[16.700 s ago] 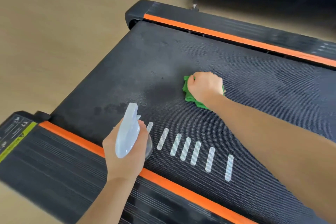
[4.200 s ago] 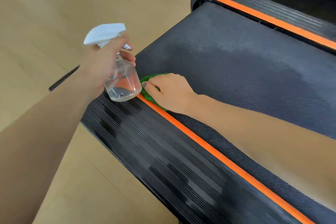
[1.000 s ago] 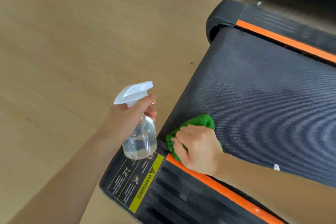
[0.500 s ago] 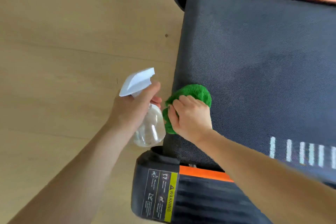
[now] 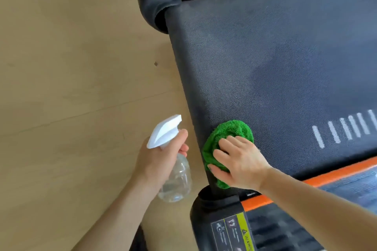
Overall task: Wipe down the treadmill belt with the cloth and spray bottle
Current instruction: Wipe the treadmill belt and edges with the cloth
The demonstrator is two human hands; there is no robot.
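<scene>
Under the right hand point(image 5: 238, 161) lies the treadmill belt point(image 5: 275, 63), with the green cloth point(image 5: 228, 130) pressed flat against its end edge by spread, nearly straight fingers. Just beside it, over the floor point(image 5: 71, 67), the left hand point(image 5: 159, 159) grips the clear spray bottle point(image 5: 177, 181) around its neck.

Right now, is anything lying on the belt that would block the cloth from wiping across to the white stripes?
Nothing visible does. The right hand presses the green cloth at the belt's left edge, and the dark surface between it and the white stripes is bare. The spray bottle, in the left hand, is off over the floor.
</scene>
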